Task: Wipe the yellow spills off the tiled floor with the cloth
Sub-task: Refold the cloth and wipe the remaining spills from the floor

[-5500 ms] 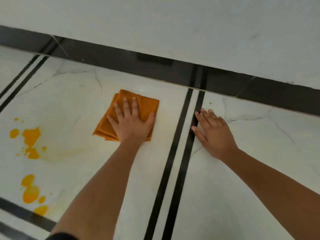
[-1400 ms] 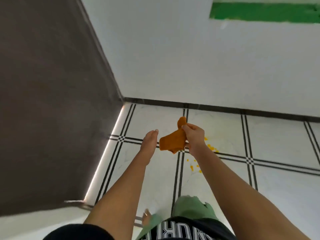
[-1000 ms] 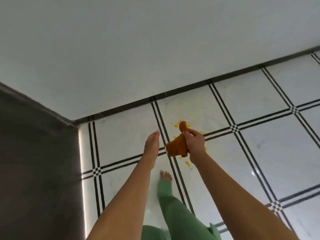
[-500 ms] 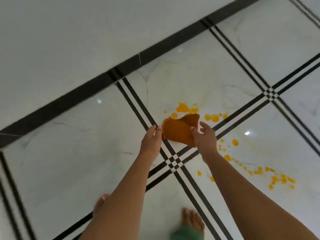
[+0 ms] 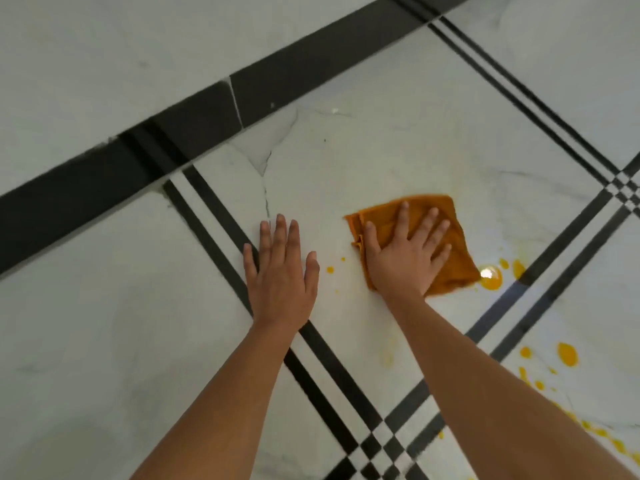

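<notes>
White marble floor tiles [image 5: 104, 341], black double stripes [image 5: 221, 233], dark skirting [image 5: 104, 181]

No text, label, brand, number or sign can be read anywhere in this view
</notes>
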Motion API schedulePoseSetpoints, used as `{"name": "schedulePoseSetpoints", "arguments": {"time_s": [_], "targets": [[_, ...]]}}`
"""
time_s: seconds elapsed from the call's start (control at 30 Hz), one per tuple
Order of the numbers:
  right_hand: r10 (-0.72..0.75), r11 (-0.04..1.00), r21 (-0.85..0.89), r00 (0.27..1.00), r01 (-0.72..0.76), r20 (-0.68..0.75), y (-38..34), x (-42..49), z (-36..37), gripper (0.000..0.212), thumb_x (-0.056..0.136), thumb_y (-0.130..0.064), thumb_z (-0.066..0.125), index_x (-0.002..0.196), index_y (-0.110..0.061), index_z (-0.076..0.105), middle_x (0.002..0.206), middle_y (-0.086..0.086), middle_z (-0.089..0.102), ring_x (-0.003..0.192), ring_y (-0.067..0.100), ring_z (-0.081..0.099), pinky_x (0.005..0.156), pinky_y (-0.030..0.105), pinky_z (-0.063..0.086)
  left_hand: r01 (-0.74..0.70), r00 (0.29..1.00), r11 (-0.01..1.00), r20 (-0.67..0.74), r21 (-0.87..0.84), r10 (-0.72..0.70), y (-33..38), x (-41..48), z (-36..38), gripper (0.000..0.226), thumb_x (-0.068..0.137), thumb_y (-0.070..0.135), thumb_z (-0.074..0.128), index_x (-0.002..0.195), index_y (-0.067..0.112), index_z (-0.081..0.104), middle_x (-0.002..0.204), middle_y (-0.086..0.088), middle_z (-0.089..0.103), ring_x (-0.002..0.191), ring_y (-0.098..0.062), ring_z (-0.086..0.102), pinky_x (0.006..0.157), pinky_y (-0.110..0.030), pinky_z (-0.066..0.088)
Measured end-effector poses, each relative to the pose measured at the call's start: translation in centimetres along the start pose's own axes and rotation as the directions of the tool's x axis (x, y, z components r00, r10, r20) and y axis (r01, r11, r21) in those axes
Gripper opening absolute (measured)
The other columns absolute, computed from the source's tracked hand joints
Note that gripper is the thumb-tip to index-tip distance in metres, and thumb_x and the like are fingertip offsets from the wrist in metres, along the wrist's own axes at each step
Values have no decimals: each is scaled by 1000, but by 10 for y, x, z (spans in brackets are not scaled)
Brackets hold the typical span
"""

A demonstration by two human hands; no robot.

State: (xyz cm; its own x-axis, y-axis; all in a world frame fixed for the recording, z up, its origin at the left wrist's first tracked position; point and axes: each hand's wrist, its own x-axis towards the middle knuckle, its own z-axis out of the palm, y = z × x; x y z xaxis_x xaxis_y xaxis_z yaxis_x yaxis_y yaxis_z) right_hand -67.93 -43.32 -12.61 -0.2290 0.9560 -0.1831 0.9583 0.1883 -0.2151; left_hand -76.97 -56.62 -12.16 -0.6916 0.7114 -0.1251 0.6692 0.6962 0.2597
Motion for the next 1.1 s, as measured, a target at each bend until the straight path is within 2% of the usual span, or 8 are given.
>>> {"name": "schedulePoseSetpoints", "arguments": {"time_s": [0.1, 0.2, 0.4, 0.47, 0.6, 0.8, 1.0, 1.1], "targets": [[-380, 919, -68, 919, 387, 102, -20, 18, -4, 73, 85, -69, 26, 147, -36, 9, 158, 6, -6, 144, 27, -12, 114, 53, -5, 68, 998, 998, -16, -3, -68, -10, 10, -2, 64, 92, 48, 8, 148, 18, 14, 157, -3, 11, 144, -23, 1, 113, -47, -1], [-742, 638, -137, 653, 758, 155, 18, -30, 2, 68, 82, -72, 26, 144, -46, 16, 158, 1, 4, 145, 26, -6, 111, 59, 0, 5, 1000, 999, -18, 38, -4, -14, 6, -5, 63, 93, 48, 10, 147, 18, 17, 156, -6, 15, 144, -24, 5, 111, -47, 0], [-385, 914, -85, 913, 397, 131, -10, 30, -10, 67, 78, -78, 23, 140, -56, 5, 157, 7, -13, 141, 33, -19, 109, 59, -8, -25, 1000, 995, -6, 98, 26, -14, 17, -11, 68, 89, 52, 0, 148, 21, 10, 157, -3, 9, 144, -22, 1, 111, -43, -3], [-488, 858, -95, 858, 505, 160, -42, 21, 0, 69, 80, -76, 22, 142, -51, 6, 157, 10, -13, 141, 36, -19, 109, 64, -8, 1, 1000, 997, -11, 73, 0, -13, 20, -13, 66, 90, 52, 3, 148, 22, 10, 157, -2, 8, 144, -21, 0, 112, -44, -2], [-836, 501, -119, 515, 857, 190, 13, -24, 4, 66, 80, -75, 28, 141, -51, 20, 158, 5, 5, 144, 33, -3, 110, 61, 1, 4, 1000, 998, 3, 66, -4, -15, 17, -19, 67, 89, 52, 4, 148, 22, 10, 157, -2, 9, 144, -21, 1, 113, -44, -1], [-509, 846, -91, 846, 526, 160, -47, 53, -4, 68, 80, -76, 18, 142, -51, 6, 158, 5, -8, 142, 33, -14, 109, 62, -7, 20, 1000, 993, -22, 118, -18, -41, 3, -22, 71, 87, 54, 0, 148, 20, 13, 156, -4, 12, 144, -23, 4, 113, -45, 2], [-907, 361, -75, 368, 930, 204, -8, -22, 8, 65, 79, -73, 23, 140, -50, 23, 158, 2, 9, 144, 30, 0, 111, 58, 0, 99, 995, 981, 4, 167, -101, -74, -19, -27, 66, 91, 50, 8, 148, 18, 14, 156, -5, 14, 144, -23, 6, 113, -46, 6], [-763, 607, -106, 615, 788, 200, -32, 18, 3, 66, 79, -75, 19, 141, -52, 12, 159, 1, -1, 144, 29, -8, 110, 57, -5, 84, 996, 981, 13, 176, -87, -79, -21, -27, 65, 90, 48, 9, 148, 20, 11, 157, -4, 11, 144, -23, 5, 113, -45, 6]]}}
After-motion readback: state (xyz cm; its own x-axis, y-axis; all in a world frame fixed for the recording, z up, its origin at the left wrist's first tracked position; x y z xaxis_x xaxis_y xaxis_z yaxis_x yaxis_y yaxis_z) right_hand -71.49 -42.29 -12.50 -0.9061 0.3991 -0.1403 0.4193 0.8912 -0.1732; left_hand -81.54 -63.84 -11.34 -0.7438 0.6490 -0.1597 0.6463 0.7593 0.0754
